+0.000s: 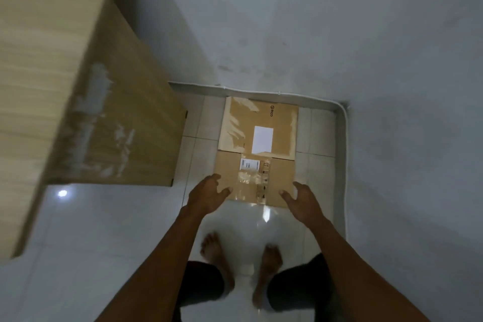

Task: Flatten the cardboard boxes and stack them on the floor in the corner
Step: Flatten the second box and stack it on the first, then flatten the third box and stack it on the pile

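Note:
A flattened brown cardboard box [257, 149] lies on the white tiled floor in the corner, with a white label and clear tape on top. My left hand [209, 193] hovers over its near left corner, fingers spread and relaxed, holding nothing. Near the box's right front corner is my right hand [300, 198], likewise empty with loose fingers. I cannot tell whether the cardboard is one piece or a stack.
A tall wooden cabinet [78, 86] stands close on the left. Grey walls [392, 86] meet behind and to the right of the box, with a white cable [345, 165] along the base. My bare feet [240, 256] stand on the glossy floor just before the box.

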